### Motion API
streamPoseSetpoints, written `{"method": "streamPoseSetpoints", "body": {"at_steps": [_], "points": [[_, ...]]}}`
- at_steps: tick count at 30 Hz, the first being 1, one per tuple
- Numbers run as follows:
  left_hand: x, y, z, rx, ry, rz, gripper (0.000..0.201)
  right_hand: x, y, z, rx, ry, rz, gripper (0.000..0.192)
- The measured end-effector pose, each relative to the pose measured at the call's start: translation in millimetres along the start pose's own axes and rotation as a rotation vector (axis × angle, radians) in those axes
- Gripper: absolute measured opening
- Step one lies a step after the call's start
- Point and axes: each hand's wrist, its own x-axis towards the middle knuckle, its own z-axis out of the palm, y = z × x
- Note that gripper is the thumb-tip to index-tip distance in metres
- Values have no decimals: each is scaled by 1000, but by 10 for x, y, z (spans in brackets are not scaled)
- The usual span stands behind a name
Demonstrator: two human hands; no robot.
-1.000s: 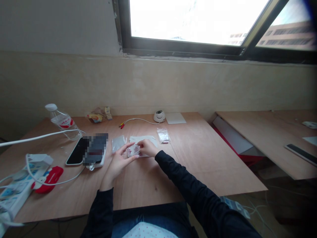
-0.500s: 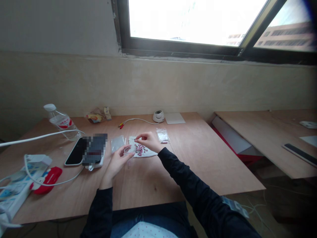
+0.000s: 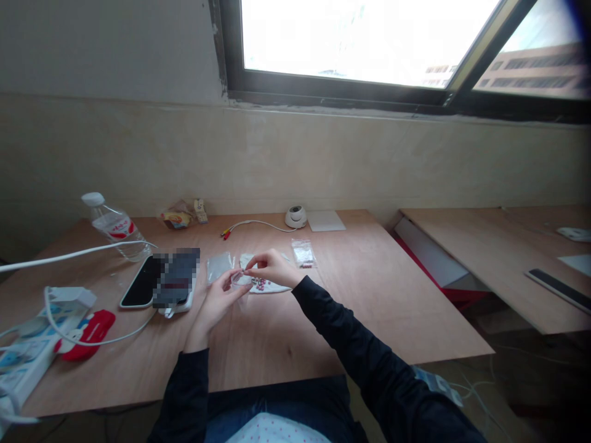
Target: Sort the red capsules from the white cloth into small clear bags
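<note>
My left hand (image 3: 223, 296) is closed on a small clear plastic bag (image 3: 241, 280), with its mouth spread between thumb and fingers. The fingertips of my right hand (image 3: 270, 267) are pinched together right at that mouth; what they hold is too small to make out. Below and beside both hands lies a white cloth (image 3: 276, 288), with several small pink and dark beads (image 3: 259, 284) heaped on it, partly hidden by my right hand. A flat clear plastic bag (image 3: 220, 267) rests to the left of the cloth.
A clear packet (image 3: 303, 253) lies beyond my right hand. Two phones (image 3: 144, 283) and a water bottle (image 3: 116, 229) stand to the left, with a power strip (image 3: 34, 363) and red pouch (image 3: 92, 335) nearer. A white dome camera (image 3: 295, 216) sits by the wall.
My right hand has moved left and slightly down, from over the beads to the mouth of the small bag. My left hand has stayed in place.
</note>
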Motion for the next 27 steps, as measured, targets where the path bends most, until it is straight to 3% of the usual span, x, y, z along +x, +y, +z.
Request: {"method": "streamPoseSetpoints", "body": {"at_steps": [7, 15, 19, 23, 27], "points": [[-46, 129, 30, -7, 10, 11, 47, 0, -10, 81, 1, 26, -5, 25], [-33, 96, 29, -7, 77, 25, 49, -141, -104, -13, 106, 109, -37, 18], [-43, 125, 60, 0, 133, 25, 47, -315, -88, 43, 190, 117, -35, 48], [-99, 223, 146, -51, 93, 13, 43, -433, -27, 247, 318, 137, -7, 78], [-155, 313, 197, -65, 44, 51, 39, -424, 55, 353, 458, 268, 44, 56]]}}
